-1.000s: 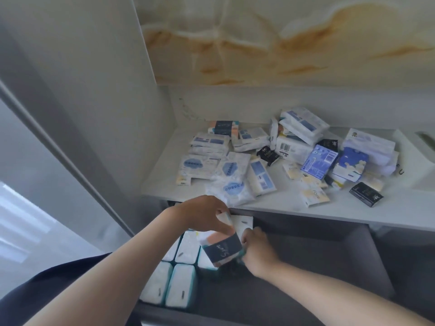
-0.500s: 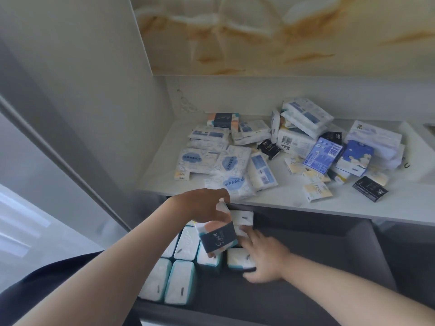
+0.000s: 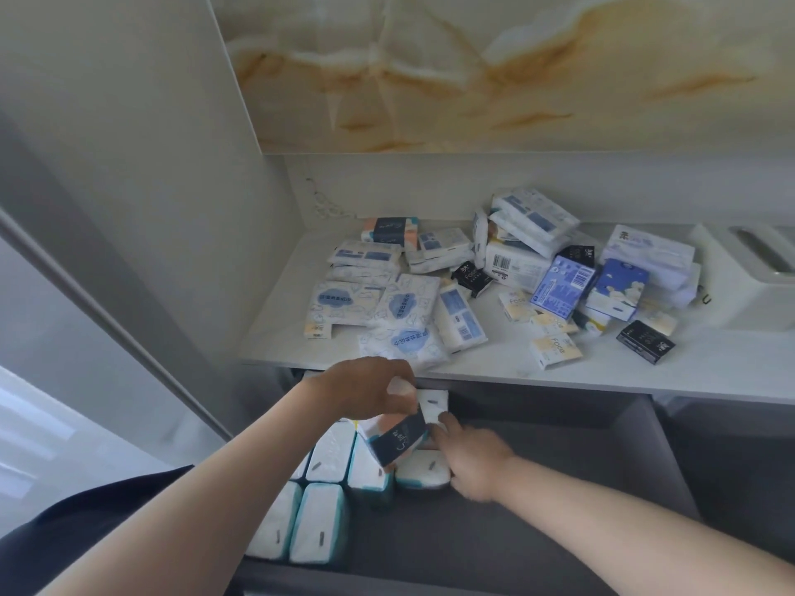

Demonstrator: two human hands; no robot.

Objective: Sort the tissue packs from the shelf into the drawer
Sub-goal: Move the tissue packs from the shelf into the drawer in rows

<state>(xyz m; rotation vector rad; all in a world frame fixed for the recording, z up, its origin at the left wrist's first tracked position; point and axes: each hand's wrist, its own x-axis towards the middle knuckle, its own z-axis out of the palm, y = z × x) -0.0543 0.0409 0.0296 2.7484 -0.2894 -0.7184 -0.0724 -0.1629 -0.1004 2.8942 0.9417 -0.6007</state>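
Over the open grey drawer (image 3: pixel 537 535), beneath a white shelf (image 3: pixel 623 372), I see two bare hands busy among tissue packs. The left hand (image 3: pixel 370 387) is above the drawer's left half, its fingers curled round a navy-and-peach tissue pack (image 3: pixel 398 440). It grips the pack by the upper end and holds it tilted just over the packs stowed below. The right hand (image 3: pixel 473 462), blurred, is open with its fingers straight. Its fingertips touch an upright white pack (image 3: pixel 432 404) at the drawer's back. Its palm hangs over a single teal-edged pack (image 3: pixel 423 471) lying just beside the held one; I cannot tell whether palm and pack meet.

Rows of teal-trimmed white packs (image 3: pixel 318 531) fill the drawer's left side, standing on edge and touching one another. The drawer's right side shows bare grey floor.

On the shelf, a loose heap of packs spreads from left to right. Flat white packs with blue cloud labels (image 3: pixel 404 307) lie at the front left. A second navy-and-peach pack (image 3: pixel 387 229) sits near the back wall. A blue pack (image 3: pixel 563 286) leans in the middle of the heap. A small black pack (image 3: pixel 645 347) lies a little apart at the front right, and a white tissue box (image 3: pixel 753 273) stands at the far right. A marble-patterned panel (image 3: pixel 516 71) rises behind the shelf.
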